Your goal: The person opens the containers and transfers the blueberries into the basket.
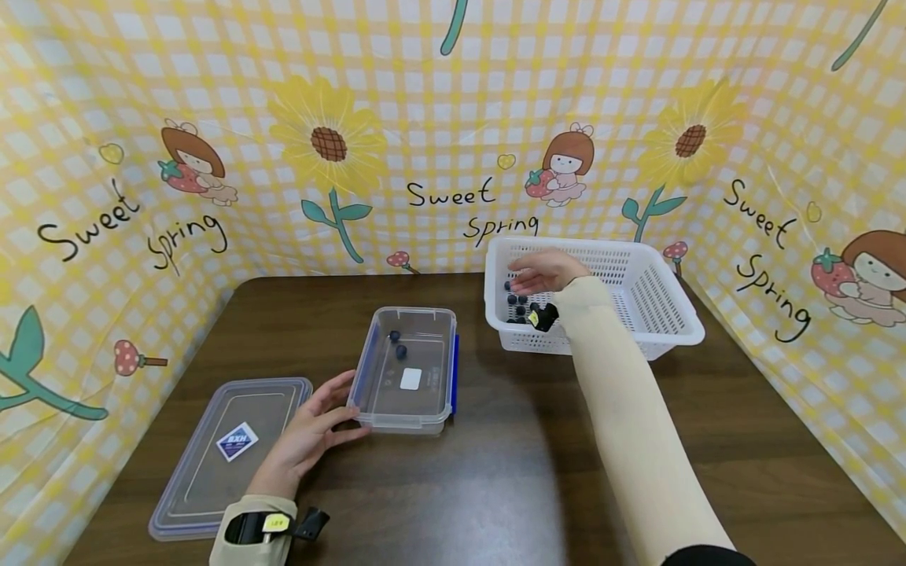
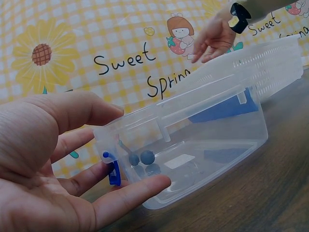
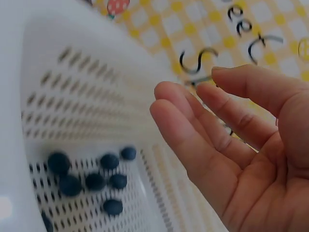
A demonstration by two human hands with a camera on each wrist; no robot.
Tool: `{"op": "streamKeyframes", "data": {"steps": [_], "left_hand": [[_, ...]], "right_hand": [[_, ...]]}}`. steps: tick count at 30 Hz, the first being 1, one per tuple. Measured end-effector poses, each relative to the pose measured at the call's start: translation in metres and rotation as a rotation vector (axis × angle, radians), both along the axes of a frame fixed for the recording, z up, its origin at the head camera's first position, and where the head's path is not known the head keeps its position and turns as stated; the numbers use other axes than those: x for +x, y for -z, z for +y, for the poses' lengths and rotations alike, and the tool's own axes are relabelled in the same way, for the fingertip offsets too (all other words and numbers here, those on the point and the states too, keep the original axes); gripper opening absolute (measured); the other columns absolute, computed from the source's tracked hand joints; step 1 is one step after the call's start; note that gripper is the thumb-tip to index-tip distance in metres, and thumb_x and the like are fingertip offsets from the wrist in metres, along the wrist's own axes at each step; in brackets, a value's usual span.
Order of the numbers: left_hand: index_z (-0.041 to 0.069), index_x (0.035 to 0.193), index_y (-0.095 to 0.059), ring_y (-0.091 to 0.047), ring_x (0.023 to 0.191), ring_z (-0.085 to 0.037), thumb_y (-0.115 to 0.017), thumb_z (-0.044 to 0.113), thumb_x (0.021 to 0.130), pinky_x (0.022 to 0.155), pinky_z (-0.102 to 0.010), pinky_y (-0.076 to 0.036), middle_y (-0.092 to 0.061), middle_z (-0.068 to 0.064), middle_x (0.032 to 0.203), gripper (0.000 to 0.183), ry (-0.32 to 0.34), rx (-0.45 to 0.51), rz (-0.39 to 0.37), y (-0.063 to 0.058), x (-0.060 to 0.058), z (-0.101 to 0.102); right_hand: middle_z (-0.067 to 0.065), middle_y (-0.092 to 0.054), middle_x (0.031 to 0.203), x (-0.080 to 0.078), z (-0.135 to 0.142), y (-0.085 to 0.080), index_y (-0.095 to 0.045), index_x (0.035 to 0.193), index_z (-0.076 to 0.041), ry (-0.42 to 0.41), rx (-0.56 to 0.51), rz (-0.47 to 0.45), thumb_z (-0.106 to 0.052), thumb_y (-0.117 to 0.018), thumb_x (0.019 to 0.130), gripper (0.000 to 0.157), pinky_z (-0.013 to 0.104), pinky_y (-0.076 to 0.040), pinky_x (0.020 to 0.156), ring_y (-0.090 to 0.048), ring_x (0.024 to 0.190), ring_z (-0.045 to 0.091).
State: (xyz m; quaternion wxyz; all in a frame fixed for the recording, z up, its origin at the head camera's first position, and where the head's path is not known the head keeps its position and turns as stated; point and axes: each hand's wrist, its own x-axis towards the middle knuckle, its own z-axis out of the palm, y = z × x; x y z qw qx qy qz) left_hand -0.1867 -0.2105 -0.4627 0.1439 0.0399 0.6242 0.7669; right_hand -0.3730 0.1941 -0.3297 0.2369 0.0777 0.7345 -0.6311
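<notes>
A clear plastic food container [image 1: 425, 409] with blue clips stands in the middle of the table, two blueberries [image 1: 401, 352] inside on its floor. My left hand [image 1: 311, 432] lies along its left side, thumb near the rim and the other fingers loosely extended against the wall. Over the left part of a white perforated basket [image 1: 654, 306] hovers my right hand [image 1: 548, 270]. Its fingers are gently bent, and the right wrist view finds nothing between thumb and fingertips. Below it, several blueberries [image 3: 95, 182] sit on the basket floor.
The container's clear lid [image 1: 191, 472], edged in bluish plastic and bearing a blue-and-white label, lies flat at the left, partly behind my left hand. A yellow checked cloth [image 1: 439, 141] rises along the back and both sides of the dark wooden table [image 1: 495, 487].
</notes>
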Motion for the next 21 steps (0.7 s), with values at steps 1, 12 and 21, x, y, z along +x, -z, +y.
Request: {"op": "streamKeyframes", "data": {"steps": [1,12,21], "left_hand": [[0.009,0.152,-0.034,-0.061,0.103,-0.025,-0.057,-0.005,0.096,0.086,-0.049,-0.056,-0.027,-0.027,0.147,0.063,0.000,0.001,0.000,0.000,0.000,0.000],[0.007,0.152,-0.033,-0.063,0.098,-0.024,-0.057,-0.007,0.095,0.085,-0.048,-0.057,-0.027,-0.027,0.146,0.064,-0.001,0.012,0.005,0.001,0.000,0.000],[0.007,0.153,-0.031,-0.063,0.099,-0.023,-0.057,-0.006,0.095,0.085,-0.048,-0.056,-0.026,-0.029,0.147,0.065,0.012,0.008,0.013,0.001,0.000,-0.001]], "right_hand": [[0.025,-0.063,0.111,0.001,-0.004,-0.003,-0.049,0.129,0.003,-0.009,-0.003,0.014,-0.012,-0.061,0.099,0.036,0.038,-0.057,0.085,-0.069,0.080,0.023],[0.025,-0.067,0.105,0.004,-0.053,-0.006,-0.050,0.134,0.007,-0.097,-0.073,0.051,-0.011,-0.063,0.098,0.043,0.039,-0.059,0.081,-0.070,0.082,0.027],[0.029,-0.067,0.106,0.009,-0.095,0.020,-0.058,0.129,0.008,-0.224,-0.084,0.051,-0.009,-0.060,0.099,0.034,0.038,-0.060,0.074,-0.070,0.073,0.025]]}}
